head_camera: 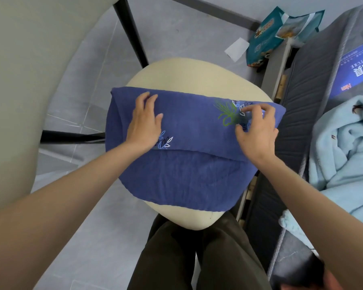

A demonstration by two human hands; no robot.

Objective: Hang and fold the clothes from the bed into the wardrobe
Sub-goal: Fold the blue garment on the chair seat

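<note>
Head view: blue cloth [193, 174] lies half folded on the cream seat [187, 74], with both grips on its upper layer.
My left grip [144, 122] lies flat with the fingers nearly straight and presses the folded layer down. My right grip [257, 130] has its fingers curled and pinches that same layer near the green leaf print. The cloth runs between the two grips, and a single layer hangs toward me below them. It looks thin, soft and light, crinkled rather than slick, so I judge it will sag wherever it isn't held. The best hold is on the fold's corners, just outside each grip. The pale fleece [344, 147] waits on the bed [314, 80], well off beyond my right grip.
</note>
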